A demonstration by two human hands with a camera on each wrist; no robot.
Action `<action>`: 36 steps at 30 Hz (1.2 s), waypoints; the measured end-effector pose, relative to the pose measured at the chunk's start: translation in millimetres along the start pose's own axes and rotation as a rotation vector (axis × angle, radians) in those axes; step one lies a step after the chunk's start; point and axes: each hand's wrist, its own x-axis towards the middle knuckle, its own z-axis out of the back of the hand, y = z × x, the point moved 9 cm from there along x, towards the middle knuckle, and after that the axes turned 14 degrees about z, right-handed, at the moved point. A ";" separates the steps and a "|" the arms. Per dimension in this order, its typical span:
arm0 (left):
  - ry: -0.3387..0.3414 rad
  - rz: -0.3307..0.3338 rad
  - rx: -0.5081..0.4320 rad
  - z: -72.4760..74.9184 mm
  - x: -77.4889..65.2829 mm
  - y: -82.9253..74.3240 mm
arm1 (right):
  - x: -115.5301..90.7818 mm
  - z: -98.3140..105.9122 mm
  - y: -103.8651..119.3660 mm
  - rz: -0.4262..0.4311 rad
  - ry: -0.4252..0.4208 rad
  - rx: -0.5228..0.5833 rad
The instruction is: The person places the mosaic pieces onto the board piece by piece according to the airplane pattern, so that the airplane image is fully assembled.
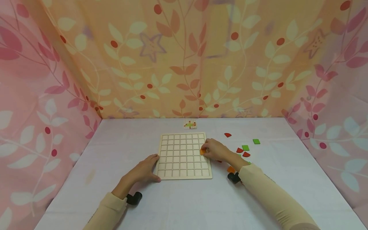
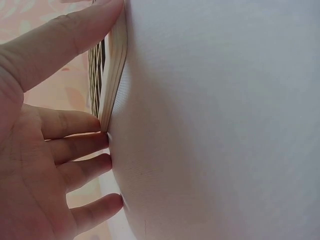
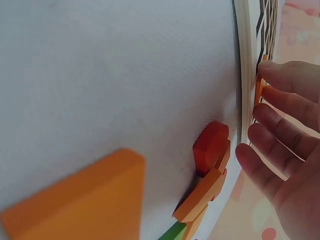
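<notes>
Two hands are at work on our gridded wooden board [image 1: 183, 166]. With the left hand [image 1: 145, 169], fingers spread and thumb apart, we touch its edge between 8 and 9 o'clock. With the right hand [image 1: 214, 149] we pinch an orange tile [image 1: 203, 152] at the board's 3 o'clock side, over the outermost column; whether it lies flat in its cell, we cannot tell. We judge the step in hand to be seating that tile. The next move probably calls for squaring it to the ridges, then letting go without nudging the board. Loose red pieces [image 1: 246, 154] and green squares [image 1: 245, 148] lie towards 2 and 3 o'clock; a small patterned card [image 1: 190, 124] lies at 12 o'clock.
</notes>
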 end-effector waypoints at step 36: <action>0.003 -0.037 0.002 5.3 -6.6 -5.0 | -57.2 49.5 -71.7 -0.193 -0.149 0.102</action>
